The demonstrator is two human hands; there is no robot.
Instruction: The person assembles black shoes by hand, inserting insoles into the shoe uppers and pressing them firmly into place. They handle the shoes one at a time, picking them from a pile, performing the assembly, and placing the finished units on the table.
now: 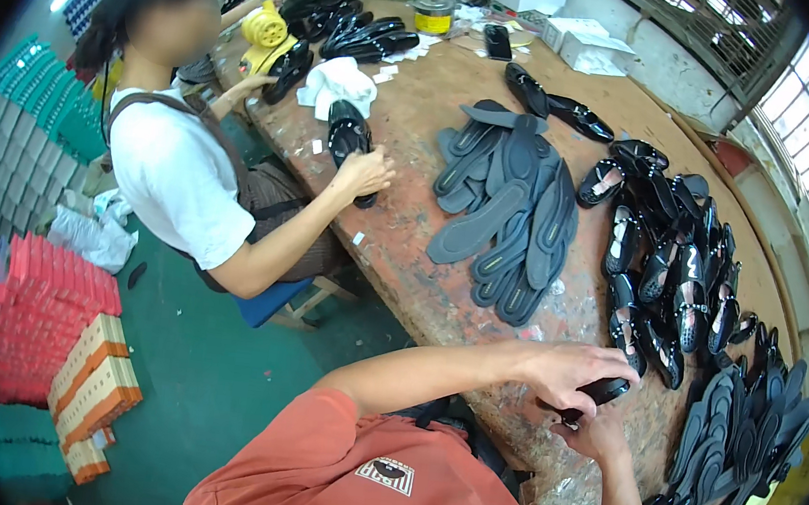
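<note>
Near the front edge of the table, my left hand (571, 376) curls over a shiny black shoe (605, 390), gripping it from above. My right hand (602, 439) is closed at the shoe's nearer end, its fingers bent against it. Between them, my hands cover much of the shoe, so its opening is mostly hidden. A pile of glossy black shoes (693, 273) lies just beyond my hands. To the left of that pile, dark grey insoles (502, 218) are heaped in loose layers.
More insoles (718, 414) crowd the table's right side. At left, a person in a white shirt (173, 154) handles a black shoe (349, 138) by a white cloth (341, 83) and a yellow machine (268, 31). Farther back are a tin (433, 17), a phone (497, 42) and boxes (591, 50).
</note>
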